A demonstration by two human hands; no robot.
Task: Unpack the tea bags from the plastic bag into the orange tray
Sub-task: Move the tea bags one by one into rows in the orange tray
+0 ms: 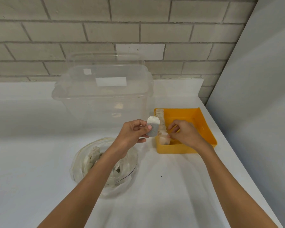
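Observation:
My left hand [133, 131] pinches a white tea bag [153, 126] and holds it in the air just left of the orange tray [204, 122]. A row of tea bags [161, 124] stands along the tray's left wall. My right hand [185, 133] reaches into the tray, its fingers curled at the near end of that row, touching a tea bag [164, 139] there. The open clear plastic bag [127, 163] lies on the white table under my left forearm, with several tea bags [91, 159] inside.
A large clear plastic container [102, 96] stands on the table behind my hands, against the brick wall. A grey panel [262, 96] rises along the table's right edge. The white table top [31, 153] stretches to the left.

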